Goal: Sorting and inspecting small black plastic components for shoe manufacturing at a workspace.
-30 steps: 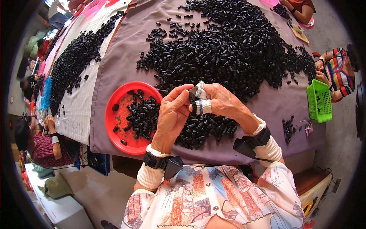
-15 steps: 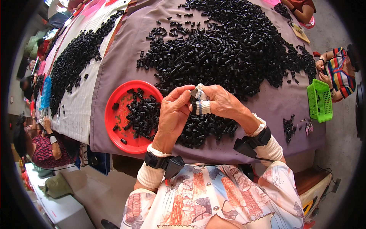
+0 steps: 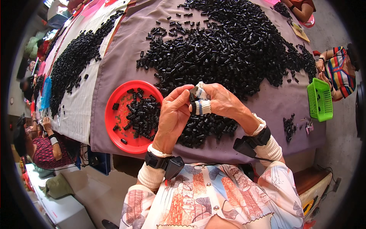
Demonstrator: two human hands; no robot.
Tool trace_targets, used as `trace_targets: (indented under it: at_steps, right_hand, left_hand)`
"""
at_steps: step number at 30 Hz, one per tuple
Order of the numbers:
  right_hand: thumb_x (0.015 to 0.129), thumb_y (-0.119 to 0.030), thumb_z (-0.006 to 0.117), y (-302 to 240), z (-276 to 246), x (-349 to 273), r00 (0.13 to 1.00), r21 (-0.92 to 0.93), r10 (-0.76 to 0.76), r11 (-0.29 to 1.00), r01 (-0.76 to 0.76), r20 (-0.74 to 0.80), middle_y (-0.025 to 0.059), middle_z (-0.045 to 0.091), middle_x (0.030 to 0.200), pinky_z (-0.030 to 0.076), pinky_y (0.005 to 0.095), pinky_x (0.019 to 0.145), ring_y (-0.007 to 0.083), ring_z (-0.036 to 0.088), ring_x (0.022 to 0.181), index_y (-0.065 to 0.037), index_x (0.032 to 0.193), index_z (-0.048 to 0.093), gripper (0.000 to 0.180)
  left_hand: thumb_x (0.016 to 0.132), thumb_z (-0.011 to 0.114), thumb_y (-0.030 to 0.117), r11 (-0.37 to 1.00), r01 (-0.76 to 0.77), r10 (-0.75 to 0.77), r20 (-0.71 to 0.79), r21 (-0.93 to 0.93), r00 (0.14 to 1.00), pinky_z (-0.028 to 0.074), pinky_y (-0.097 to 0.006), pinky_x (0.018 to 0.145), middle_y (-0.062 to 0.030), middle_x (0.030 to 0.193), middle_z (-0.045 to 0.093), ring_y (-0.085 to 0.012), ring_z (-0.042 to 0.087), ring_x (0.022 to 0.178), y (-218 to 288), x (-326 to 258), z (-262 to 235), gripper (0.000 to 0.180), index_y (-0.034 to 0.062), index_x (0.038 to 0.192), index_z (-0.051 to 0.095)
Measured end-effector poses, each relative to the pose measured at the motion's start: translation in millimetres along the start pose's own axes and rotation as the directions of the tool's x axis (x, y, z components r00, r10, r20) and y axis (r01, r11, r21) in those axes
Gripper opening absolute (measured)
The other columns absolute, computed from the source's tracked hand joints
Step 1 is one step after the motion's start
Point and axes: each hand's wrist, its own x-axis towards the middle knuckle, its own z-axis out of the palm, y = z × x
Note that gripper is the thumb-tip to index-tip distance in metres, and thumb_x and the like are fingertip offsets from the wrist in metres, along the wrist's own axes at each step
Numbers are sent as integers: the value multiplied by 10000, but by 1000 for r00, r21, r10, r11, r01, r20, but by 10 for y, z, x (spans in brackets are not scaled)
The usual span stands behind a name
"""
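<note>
Between the fingertips of my left hand (image 3: 173,114) I grip a small black plastic piece (image 3: 193,97). My right hand (image 3: 223,101), with whitish cloth wraps on thumb and forefinger, closes on the same piece from the other side. A small dark grey edge shows at the right fingertips; I cannot make out whether it is a tool or part of the piece. Below and behind both hands spreads a big heap of black plastic pieces (image 3: 225,49). A round red tray (image 3: 110,131) with similar pieces in it lies just left of my left hand.
A green basket (image 3: 313,103) stands at the table's right edge, near a person in a striped top (image 3: 338,70). A small cluster of black pieces (image 3: 289,128) lies at the right front. Another heap (image 3: 74,61) covers a white cloth at the left, with a blue basket (image 3: 46,93) beside it.
My hands stay almost in place; the right fingers have shifted slightly on the small black piece. The person in stripes has moved their hands a little.
</note>
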Motion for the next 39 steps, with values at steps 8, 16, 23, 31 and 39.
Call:
trace_targets:
  at_steps: [8, 16, 23, 31, 39]
  right_hand:
    - [699, -363, 694, 10, 6, -1, 1000, -59, -17, 998, 17, -4, 74, 530, 615, 387, 312, 521, 160, 473, 553, -10, 736, 528, 392]
    - [713, -321, 686, -63, 12, -15, 1000, -23, -16, 1000, 16, 5, 86, 543, 619, 408, 315, 544, 148, 485, 566, -8, 780, 557, 345]
    - [720, -292, 677, -19, 19, -18, 999, -9, -36, 999, 36, 11, 94, 544, 614, 412, 313, 543, 146, 473, 556, 1, 799, 561, 324]
    - [732, -298, 666, -19, 8, -35, 998, -42, -52, 998, 53, 30, 91, 516, 576, 398, 313, 529, 145, 453, 539, 2, 768, 553, 322]
    - [711, -329, 703, 59, 54, -4, 1000, 106, 13, 994, -11, -24, 13, 522, 620, 377, 280, 529, 100, 445, 578, -27, 733, 570, 330]
  left_hand:
    - [874, 538, 95, 1000, -4, 4, 12, 13, 1000, 479, -217, 641, -57, 849, 627, -83, 571, 680, -12, -3, -18, 204, -17, 1040, 577]
    - [870, 545, 91, 999, -32, 31, 32, 37, 999, 482, -221, 651, -60, 873, 627, -86, 578, 695, -20, 3, -53, 195, -17, 1029, 579]
    - [859, 557, 68, 990, -95, 89, 55, 105, 994, 497, -231, 697, -76, 910, 629, -108, 603, 773, -28, -8, -44, 178, -21, 1011, 581]
    - [854, 561, 55, 976, -133, 128, 39, 174, 991, 495, -227, 706, -75, 912, 629, -109, 603, 788, -48, -6, -26, 166, -22, 999, 586]
    - [880, 525, 83, 998, -46, 49, 60, -43, 997, 485, -238, 726, -77, 893, 629, -112, 600, 767, -60, 3, -78, 191, -10, 1042, 564]
